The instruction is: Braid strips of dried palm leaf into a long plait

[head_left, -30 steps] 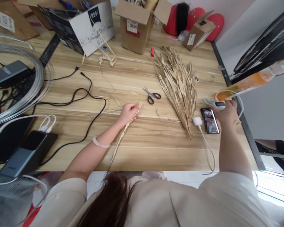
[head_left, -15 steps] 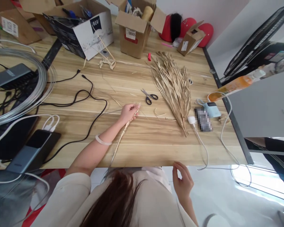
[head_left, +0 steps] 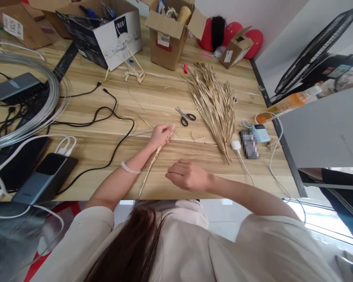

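My left hand pinches the upper end of a wire wrapped in pale straw, whose short ends stick out past the fingertips. Its bare lower end slants down to the table's front edge. Over the table to the right is my right hand, back upward and fingers curled in; whatever may be inside them is hidden. Black-handled scissors lie partly open beyond the left hand. A bundle of dried leaves rests farther right, and loose straw bits are scattered between.
Coiled wire, black cables and a power bank occupy the left side. Cardboard boxes stand at the back. A phone, a white plug and an orange bottle are at the right.
My right hand has come up from below the table's front edge and moved left over the tabletop, its fingers now curled. My left hand keeps its hold on the straw-wrapped wire.
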Available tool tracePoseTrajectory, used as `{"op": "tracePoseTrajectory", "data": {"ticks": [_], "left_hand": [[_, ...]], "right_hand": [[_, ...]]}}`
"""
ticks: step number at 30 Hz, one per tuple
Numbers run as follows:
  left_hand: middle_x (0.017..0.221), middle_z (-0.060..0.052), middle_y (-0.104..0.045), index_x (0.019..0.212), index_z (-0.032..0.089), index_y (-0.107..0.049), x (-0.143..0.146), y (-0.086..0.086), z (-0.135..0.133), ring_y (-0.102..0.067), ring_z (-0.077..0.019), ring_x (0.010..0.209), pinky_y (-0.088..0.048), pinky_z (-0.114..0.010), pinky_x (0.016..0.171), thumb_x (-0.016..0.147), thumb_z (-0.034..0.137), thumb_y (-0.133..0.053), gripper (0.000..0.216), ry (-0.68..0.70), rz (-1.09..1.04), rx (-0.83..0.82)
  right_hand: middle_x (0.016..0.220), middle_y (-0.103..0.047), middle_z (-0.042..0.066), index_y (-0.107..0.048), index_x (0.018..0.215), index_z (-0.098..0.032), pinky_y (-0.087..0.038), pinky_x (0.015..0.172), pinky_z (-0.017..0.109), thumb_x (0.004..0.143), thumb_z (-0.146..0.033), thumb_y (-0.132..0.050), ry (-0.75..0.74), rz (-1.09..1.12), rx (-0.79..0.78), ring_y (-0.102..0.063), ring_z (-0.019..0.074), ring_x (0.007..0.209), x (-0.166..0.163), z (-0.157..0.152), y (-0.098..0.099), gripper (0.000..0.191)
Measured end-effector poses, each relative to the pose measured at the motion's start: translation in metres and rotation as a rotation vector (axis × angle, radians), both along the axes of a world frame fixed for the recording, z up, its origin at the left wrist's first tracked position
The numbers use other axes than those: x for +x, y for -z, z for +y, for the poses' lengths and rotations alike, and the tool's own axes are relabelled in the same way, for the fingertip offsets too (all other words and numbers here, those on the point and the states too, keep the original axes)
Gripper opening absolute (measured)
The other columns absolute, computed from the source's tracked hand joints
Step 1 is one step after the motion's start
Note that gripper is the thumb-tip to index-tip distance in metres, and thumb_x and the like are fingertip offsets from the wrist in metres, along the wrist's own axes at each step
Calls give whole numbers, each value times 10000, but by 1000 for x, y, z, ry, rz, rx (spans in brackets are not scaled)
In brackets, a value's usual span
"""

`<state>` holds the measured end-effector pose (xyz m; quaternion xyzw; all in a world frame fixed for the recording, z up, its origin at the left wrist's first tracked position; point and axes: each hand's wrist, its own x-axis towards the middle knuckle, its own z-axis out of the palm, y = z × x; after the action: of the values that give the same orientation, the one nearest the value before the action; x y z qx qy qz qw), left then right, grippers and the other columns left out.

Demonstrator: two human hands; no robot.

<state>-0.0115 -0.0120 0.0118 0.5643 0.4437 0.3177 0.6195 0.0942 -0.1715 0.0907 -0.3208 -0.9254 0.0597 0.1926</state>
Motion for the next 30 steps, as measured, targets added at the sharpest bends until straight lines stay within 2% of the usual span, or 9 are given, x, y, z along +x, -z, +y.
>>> {"op": "tracePoseTrajectory", "data": {"ticks": [3,8,12,15,19,22,26,28,30], "left_hand": [[536,29,-470,631,127,-554,0,-3,0,-526,-75,475,-370,-154,345,742,436,-650,342,-11,-10,-36],[537,34,-452,612,131,-525,-1,-3,1,-541,-74,492,-367,-140,351,722,457,-671,374,-27,-35,-72],[557,29,-467,645,129,-549,0,-1,2,-547,-75,495,-365,-138,348,731,461,-665,362,-42,-42,-94],[581,17,-502,662,122,-568,0,0,3,-544,-69,496,-367,-137,354,742,446,-662,347,-30,-50,-79],[561,23,-484,642,125,-553,0,1,2,-547,-68,496,-358,-134,361,746,443,-662,351,-45,-46,-60],[567,20,-499,650,125,-560,0,2,1,-538,-64,492,-362,-139,367,746,450,-659,353,-46,-44,-46],[560,19,-504,650,126,-561,-1,4,0,-529,-63,490,-365,-142,371,742,467,-656,366,-38,-48,-29],[548,23,-494,649,128,-559,-2,4,-1,-523,-63,483,-365,-143,370,748,468,-648,365,-38,-45,-26],[548,24,-490,653,129,-560,-2,3,-1,-526,-64,484,-365,-143,368,751,467,-645,361,-40,-44,-26]], "right_hand": [[706,-617,39,-569,785,-148,-386,584,289,892,-98,-416,-54,-213,-101,-530,132,607,27,-24,-15,193],[768,-646,66,-606,901,-126,-446,611,288,849,-58,-505,286,-32,-182,-567,137,660,58,-95,-39,133],[801,-650,57,-652,1024,-118,-482,588,305,667,97,-634,691,350,207,-611,164,694,69,-135,-31,418],[716,-634,12,-695,1005,-167,-433,500,279,619,141,-622,914,594,525,-584,140,578,71,-130,-8,500],[696,-623,3,-661,978,-192,-449,515,263,694,60,-619,788,668,334,-575,127,581,52,-75,8,382],[711,-637,32,-614,958,-170,-458,583,272,799,-35,-564,452,381,40,-579,132,634,29,-35,5,214],[632,-613,25,-604,896,-139,-415,566,282,883,-82,-451,38,46,-47,-549,126,583,26,-38,3,163],[630,-610,19,-609,860,-142,-421,563,270,901,-98,-442,69,11,-66,-547,115,578,46,-61,2,178],[729,-636,24,-617,899,-150,-468,613,255,917,-175,-474,341,79,-80,-578,107,649,73,-86,-1,147]]}}
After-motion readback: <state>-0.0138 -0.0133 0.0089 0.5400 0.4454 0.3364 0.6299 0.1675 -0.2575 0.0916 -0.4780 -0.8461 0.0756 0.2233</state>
